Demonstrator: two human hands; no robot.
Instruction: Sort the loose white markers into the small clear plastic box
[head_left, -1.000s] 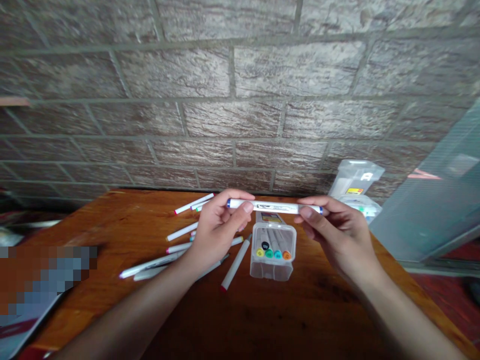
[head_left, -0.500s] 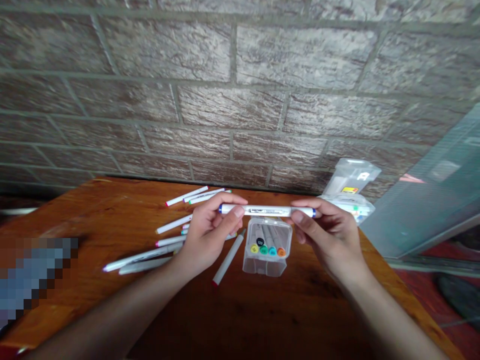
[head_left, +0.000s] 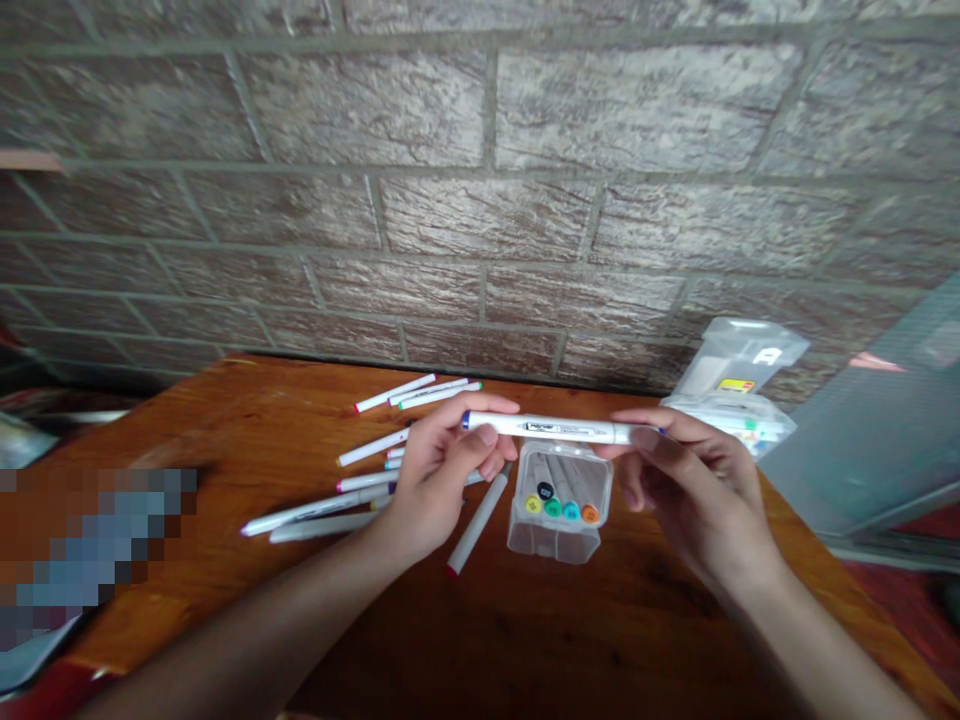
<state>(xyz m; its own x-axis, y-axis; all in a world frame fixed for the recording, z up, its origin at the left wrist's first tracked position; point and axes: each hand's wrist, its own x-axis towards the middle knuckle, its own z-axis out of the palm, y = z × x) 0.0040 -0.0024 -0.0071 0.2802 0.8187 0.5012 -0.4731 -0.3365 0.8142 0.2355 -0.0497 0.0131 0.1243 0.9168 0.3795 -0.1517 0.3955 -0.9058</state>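
A white marker (head_left: 562, 429) with blue ends is held level between my two hands. My left hand (head_left: 442, 470) pinches its left end between thumb and fingers. On the right end, my right hand (head_left: 694, 475) closes with thumb and forefinger, mostly covering the blue tip. Below the marker stands an open clear plastic case (head_left: 555, 540) holding several markers with yellow, black, green, blue and orange ends. Left of the case lies a loose marker (head_left: 478, 525) with a red end. More loose markers (head_left: 322, 508) are spread behind and beside my left hand, which partly hides them.
A second clear case (head_left: 739, 365), lid raised, stands at the back right with markers inside. The wooden table (head_left: 480, 650) meets a brick wall (head_left: 480, 220). A blurred, pixelated object (head_left: 97, 560) is at the left edge, and a greyish panel (head_left: 885, 400) is on the right.
The camera view has shifted slightly. Both hands still hold the marker; my right fingers have slid outward over its right end, and the marker now tilts slightly down to the right.
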